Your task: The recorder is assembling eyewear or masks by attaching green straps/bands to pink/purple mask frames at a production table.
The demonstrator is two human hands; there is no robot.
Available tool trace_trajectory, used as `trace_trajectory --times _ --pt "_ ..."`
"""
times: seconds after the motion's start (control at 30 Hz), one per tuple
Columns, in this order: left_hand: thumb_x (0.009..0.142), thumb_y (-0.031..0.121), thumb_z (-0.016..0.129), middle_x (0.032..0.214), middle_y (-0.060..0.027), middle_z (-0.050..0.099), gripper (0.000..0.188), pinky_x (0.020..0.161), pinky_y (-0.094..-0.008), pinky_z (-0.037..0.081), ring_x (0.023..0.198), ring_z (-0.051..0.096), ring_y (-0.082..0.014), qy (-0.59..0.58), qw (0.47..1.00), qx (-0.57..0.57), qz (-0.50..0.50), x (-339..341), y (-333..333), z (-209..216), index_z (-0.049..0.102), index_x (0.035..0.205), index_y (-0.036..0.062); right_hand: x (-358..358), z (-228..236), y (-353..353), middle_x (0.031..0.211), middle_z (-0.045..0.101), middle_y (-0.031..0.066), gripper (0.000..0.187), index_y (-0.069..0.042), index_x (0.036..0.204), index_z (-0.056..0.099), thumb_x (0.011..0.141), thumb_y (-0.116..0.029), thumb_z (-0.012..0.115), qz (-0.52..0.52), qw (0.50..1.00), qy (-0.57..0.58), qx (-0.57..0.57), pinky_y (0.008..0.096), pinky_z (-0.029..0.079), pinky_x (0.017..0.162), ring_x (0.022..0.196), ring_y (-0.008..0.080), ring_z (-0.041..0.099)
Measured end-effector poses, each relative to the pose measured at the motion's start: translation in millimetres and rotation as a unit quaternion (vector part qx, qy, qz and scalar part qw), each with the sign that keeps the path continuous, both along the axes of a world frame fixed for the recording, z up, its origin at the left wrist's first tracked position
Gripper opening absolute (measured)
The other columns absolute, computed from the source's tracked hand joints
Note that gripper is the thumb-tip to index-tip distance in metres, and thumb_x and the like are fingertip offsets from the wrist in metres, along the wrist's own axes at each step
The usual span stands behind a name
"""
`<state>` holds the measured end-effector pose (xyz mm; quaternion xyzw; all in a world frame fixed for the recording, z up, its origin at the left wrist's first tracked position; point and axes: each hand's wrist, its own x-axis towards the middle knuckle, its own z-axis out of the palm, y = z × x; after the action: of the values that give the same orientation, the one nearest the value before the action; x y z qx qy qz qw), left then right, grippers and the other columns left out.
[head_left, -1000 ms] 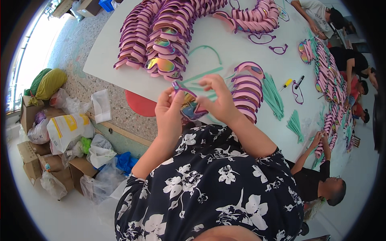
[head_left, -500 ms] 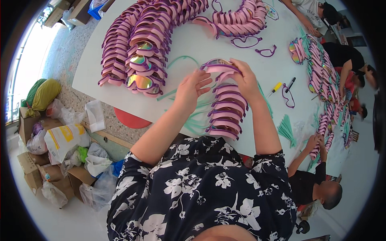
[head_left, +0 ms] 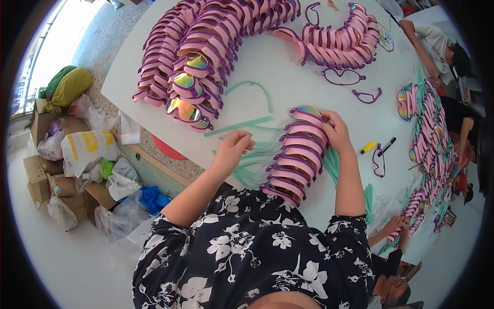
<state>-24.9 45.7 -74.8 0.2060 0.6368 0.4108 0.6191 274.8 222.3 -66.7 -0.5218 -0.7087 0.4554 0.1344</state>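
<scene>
Swim goggles with pink skirts, purple frames and mirrored lenses stand nested in a short row (head_left: 294,151) in front of me. My right hand (head_left: 337,133) is closed at the right end of the farthest goggles (head_left: 309,111), thumb and fingers on their edge. To the left of the row, my left hand (head_left: 234,150) hovers with its fingers curled together; whether anything is between them is hidden. Translucent mint-green straps (head_left: 247,170) fan out from the row's left side, close to this hand. More mint straps (head_left: 332,166) lie under my right wrist.
Long rows of goggles (head_left: 206,49) fill the far left of the white table (head_left: 128,72); a curved row (head_left: 339,41) lies farther right. Loose purple frames (head_left: 343,77), a yellow-handled screwdriver (head_left: 367,147) and a black pen (head_left: 387,146) are to the right. Co-workers sit along the right side.
My right hand has lowered the goggles it held raised onto the row's far end. My left hand has moved down, its spread fingers now curled. The view has shifted.
</scene>
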Motion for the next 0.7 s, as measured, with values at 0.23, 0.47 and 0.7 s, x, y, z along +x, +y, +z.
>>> trace_trajectory --times 0.23,0.47,0.7 --pt "0.095 0.016 0.058 0.096 -0.0063 0.067 0.024 0.074 -0.0258 0.048 0.086 0.062 -0.0118 0.076 0.989 0.062 -0.111 16 22 6 0.060 0.112 -0.0009 -6 0 24 0.120 0.060 0.0191 0.037 -0.003 0.112 0.064 0.084 -0.027 0.059 0.116 0.955 -0.186 0.200 0.0436 0.042 0.099 0.114 0.0359 0.053" --pt "0.094 0.014 0.060 0.096 -0.0063 0.066 0.024 0.077 -0.0261 0.049 0.087 0.063 -0.0125 0.057 0.993 0.044 -0.089 27 -5 -10 0.059 0.112 -0.0020 -95 18 96 0.096 0.069 0.0194 0.033 0.000 0.097 0.067 0.083 -0.030 0.066 -0.094 0.980 -0.062 0.166 0.0428 0.052 0.076 0.085 0.0345 0.067" --pt "0.092 0.015 0.060 0.093 -0.0115 0.069 0.026 0.078 -0.0291 0.051 0.085 0.066 -0.0166 0.044 0.998 0.028 -0.021 17 -36 -8 0.060 0.110 -0.0037 -139 -46 125 0.080 0.069 0.0146 0.036 0.002 0.089 0.068 0.082 -0.033 0.069 -0.157 0.969 -0.135 0.137 0.0334 0.049 0.064 0.069 0.0235 0.064"
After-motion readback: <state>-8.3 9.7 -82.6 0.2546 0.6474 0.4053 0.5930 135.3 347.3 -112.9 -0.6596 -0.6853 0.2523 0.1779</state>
